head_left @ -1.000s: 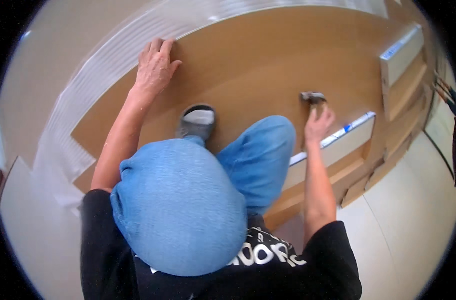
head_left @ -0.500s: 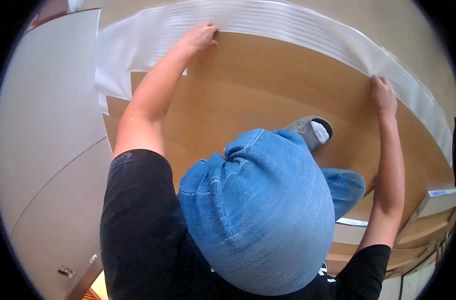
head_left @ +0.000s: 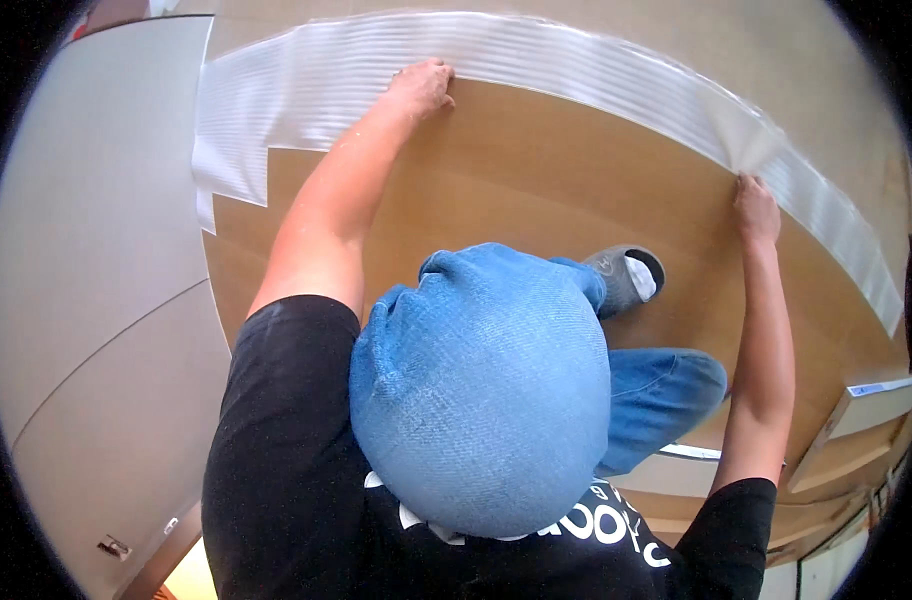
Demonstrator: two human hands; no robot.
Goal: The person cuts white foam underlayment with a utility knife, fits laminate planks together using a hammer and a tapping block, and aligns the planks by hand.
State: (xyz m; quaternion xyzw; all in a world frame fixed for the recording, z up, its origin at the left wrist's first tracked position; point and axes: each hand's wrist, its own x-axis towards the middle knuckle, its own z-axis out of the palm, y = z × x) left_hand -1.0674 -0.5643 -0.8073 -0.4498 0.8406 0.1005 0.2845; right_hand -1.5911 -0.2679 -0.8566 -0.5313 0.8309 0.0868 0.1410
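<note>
A long strip of white ribbed foam sheet (head_left: 536, 55) runs in an arc along the far side, bordering a smooth brown surface (head_left: 536, 150). My left hand (head_left: 424, 88) is on the strip's near edge left of the middle, fingers curled over it; the fingertips are partly hidden. Farther right, my right hand (head_left: 757, 210) pinches the same edge, and the sheet puckers into folds just beyond the fingers. Between my arms is a bent knee in blue jeans (head_left: 486, 390). A foot in a grey slipper (head_left: 616, 278) rests on the brown surface.
Pale grey panels (head_left: 96, 250) with a dark seam stand at the left. A white-edged panel piece (head_left: 866, 405) lies at the lower right near brown boards (head_left: 816, 510). Beige floor (head_left: 776, 60) extends beyond the foam.
My left hand has shifted slightly right and nearer, and my right hand slightly left and nearer. Both remain at the foam's edge. The view has shifted, and the knee sits farther left.
</note>
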